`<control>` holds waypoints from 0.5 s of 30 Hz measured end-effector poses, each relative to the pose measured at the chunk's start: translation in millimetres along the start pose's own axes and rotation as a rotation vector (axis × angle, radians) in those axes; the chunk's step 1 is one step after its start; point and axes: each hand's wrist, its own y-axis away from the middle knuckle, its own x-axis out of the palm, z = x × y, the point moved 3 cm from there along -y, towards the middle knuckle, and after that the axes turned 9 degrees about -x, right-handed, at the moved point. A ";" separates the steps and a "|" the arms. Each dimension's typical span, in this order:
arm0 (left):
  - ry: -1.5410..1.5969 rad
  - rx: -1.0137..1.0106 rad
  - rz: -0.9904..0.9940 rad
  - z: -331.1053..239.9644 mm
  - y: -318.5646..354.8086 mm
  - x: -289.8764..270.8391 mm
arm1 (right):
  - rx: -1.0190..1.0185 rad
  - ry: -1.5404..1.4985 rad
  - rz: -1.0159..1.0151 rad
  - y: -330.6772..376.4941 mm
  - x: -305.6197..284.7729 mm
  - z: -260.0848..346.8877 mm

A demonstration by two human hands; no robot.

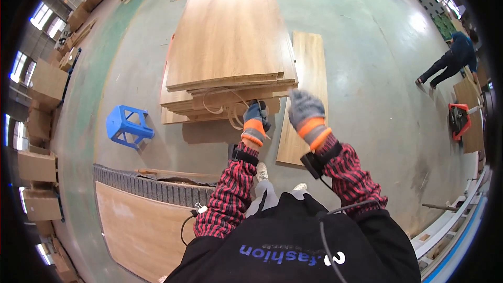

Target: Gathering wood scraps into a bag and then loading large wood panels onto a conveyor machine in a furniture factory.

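Observation:
A stack of wood-grain boards (228, 36) stands in front of me, its near edges uneven. My left hand (255, 118), in a grey and orange glove, is closed on a thin pale strip (233, 118) that curls in loops against the front of the stack. My right hand (306, 109), gloved alike, is raised by the stack's near right corner. Its fingers look curled and are slightly blurred; whatever they hold, if anything, is hidden. Beneath it a long loose board (301, 126) lies along the right side of the stack.
On the left stands a blue plastic stool (128, 127). A large panel with a grey ridged edge (152, 186) lies at the lower left. Cardboard boxes (39, 167) line the left side. A person in dark clothes (456, 57) bends over at the right, near a red machine (459, 121).

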 end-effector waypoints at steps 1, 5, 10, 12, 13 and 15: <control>0.011 0.005 -0.007 1.9 -0.9 0.9 | -0.100 0.106 -0.348 -8.4 -17.5 3.1; -0.023 0.061 -0.171 -7.5 -0.9 -21.5 | -0.272 0.088 -0.554 -74.3 33.3 17.5; 0.429 -0.179 0.432 11.6 91.6 -85.5 | -0.297 -0.144 -0.343 -71.8 17.4 -15.4; 0.452 -0.128 0.417 12.0 140.6 -155.2 | -0.295 -0.135 -0.353 -69.7 14.4 -12.5; 0.395 -0.012 0.415 6.2 158.6 -168.6 | -0.299 -0.121 -0.365 -70.4 16.3 -7.0; 0.360 -0.053 0.126 -0.8 167.2 -160.9 | -0.310 -0.150 -0.379 -69.6 19.3 -1.1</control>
